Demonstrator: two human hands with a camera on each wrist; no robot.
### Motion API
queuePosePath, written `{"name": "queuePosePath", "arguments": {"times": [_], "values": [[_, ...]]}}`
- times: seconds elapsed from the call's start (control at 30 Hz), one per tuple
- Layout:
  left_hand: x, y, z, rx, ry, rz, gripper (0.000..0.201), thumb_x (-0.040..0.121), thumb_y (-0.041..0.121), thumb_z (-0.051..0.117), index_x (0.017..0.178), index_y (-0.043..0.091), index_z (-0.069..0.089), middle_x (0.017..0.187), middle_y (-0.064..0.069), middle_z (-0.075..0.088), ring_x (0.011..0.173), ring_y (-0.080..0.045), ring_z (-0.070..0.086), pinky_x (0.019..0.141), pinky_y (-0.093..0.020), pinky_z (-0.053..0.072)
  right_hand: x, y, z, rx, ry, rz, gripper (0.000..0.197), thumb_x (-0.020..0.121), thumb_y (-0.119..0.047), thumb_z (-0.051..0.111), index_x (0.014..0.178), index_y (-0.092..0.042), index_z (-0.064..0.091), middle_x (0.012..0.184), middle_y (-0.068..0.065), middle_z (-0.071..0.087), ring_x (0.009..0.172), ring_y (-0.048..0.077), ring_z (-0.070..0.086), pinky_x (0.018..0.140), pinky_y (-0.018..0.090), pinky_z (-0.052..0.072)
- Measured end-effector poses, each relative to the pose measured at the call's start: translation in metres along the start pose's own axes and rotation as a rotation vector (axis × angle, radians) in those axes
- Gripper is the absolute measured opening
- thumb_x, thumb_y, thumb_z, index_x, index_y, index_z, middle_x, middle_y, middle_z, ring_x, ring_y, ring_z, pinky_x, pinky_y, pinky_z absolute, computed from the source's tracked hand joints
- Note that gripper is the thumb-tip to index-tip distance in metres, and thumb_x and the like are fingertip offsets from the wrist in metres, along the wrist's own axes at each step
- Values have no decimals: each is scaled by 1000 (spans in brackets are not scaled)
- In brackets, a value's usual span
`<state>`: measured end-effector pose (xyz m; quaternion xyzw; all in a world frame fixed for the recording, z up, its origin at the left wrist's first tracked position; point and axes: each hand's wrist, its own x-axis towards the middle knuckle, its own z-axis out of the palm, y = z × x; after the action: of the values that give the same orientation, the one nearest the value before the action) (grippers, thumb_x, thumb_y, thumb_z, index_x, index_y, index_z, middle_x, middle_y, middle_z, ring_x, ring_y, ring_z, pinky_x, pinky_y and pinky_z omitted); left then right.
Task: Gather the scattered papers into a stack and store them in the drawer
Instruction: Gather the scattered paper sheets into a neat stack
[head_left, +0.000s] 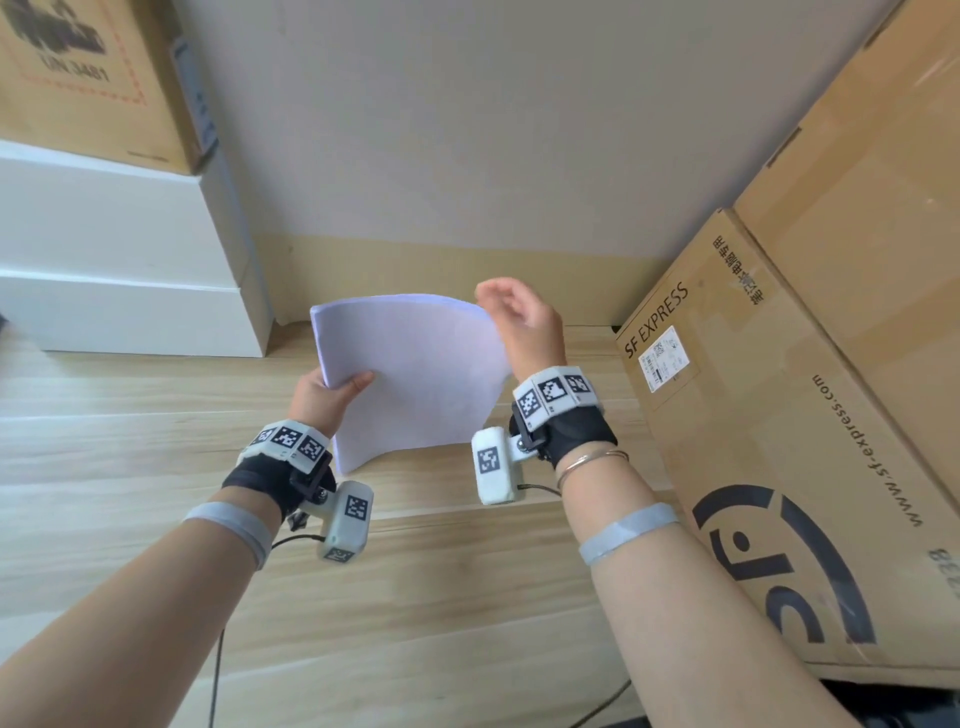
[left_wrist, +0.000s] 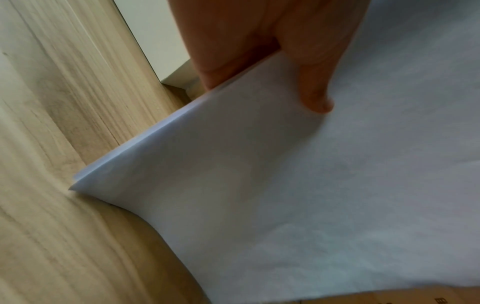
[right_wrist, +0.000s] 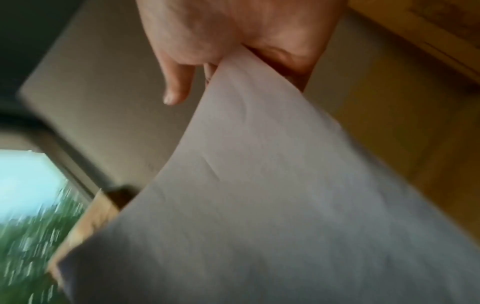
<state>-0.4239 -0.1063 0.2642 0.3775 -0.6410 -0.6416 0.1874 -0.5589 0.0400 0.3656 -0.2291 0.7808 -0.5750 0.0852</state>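
Over wood floor | both grips, left hand and right hand, hold paper stack | box: "SF EXPRESS"

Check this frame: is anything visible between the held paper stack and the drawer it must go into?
Cannot be judged: no drawer shows in any view. The left hand and right hand hold the paper stack upright on the wooden surface, with a cardboard box to its right.

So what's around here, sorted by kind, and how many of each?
Cardboard boxes: 3
Paper stacks: 1, held by the left hand and right hand
White cabinets: 1
Total: 5
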Motion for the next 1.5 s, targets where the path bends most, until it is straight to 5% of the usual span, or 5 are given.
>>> {"name": "queuePosePath", "arguments": {"times": [0.27, 0.57, 0.87, 1.1, 1.5], "values": [[-2, 4, 8, 6, -7, 45, 12, 86, 10, 62, 98, 11, 58, 73, 6, 56, 66, -10, 52, 52, -8, 43, 12, -33, 10, -1113, -434, -244, 16, 85, -31, 60, 93, -17, 62, 103, 8, 68, 99, 29, 61, 68, 28, 36], [-2, -40, -39, 102, 49, -98, 38, 85, 9, 63, 122, 2, 58, 102, -8, 59, 95, -20, 54, 82, -30, 42, 16, -19, -9, -741, -210, -97, 29, 82, -31, 66, 85, -2, 64, 91, 20, 69, 82, 32, 60, 70, 36, 46], [0, -38, -54, -426, -143, -102, 17, 67, -3, 68, 68, 14, 72, 68, 11, 74, 67, 1, 70, 65, -12, 55, -10, 24, -36, -1, -70, 219, 15, 83, -6, 68, 97, -1, 65, 103, 12, 66, 75, 8, 59, 63, 5, 47], [5, -15, -39, -35, -93, -38, 58, 64, 31, 77, 115, 11, 57, 115, -14, 62, 101, -19, 55, 98, -43, 46, -28, 59, -36, 42, -161, 393, 33, 84, 6, 61, 117, 8, 59, 117, 18, 63, 81, 17, 63, 79, 24, 56], [-12, -36, -25, 152, -45, 55, 34, 63, 8, 82, 86, 22, 61, 74, 11, 64, 69, 1, 62, 57, -3, 45, -62, 122, -13, 149, 119, 532, 29, 71, 3, 77, 68, -22, 61, 74, -8, 63, 52, -11, 60, 55, 12, 49]]}}
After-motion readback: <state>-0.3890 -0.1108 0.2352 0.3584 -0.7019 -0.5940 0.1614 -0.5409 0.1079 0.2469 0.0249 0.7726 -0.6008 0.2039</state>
